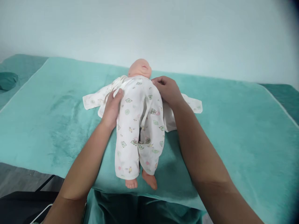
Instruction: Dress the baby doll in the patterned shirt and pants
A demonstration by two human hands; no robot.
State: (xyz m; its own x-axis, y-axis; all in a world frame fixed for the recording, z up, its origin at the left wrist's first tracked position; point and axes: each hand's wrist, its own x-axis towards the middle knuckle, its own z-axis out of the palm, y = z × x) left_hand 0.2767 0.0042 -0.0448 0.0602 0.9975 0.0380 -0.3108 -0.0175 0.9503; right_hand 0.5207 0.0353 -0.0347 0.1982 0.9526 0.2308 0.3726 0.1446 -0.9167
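A baby doll (140, 67) lies on its back, head toward the wall, bare feet (149, 180) toward me. White printed pants (128, 124) cover it from the upper chest to the ankles. Beneath them, a matching white top (93, 98) spreads out with both sleeves to the sides. My left hand (112, 107) grips the left side of the pants, thumb on top, its other fingers mostly hidden. At the upper right edge of the pants, near the doll's neck, my right hand (168, 89) is closed in a pinch on the cloth.
A green towel-like cover (233, 124) lies over the table, which meets a pale wall (149, 28). At the left end is a dark green opening (8, 81) in the padding. A black object (21, 205) sits below the front edge at the lower left.
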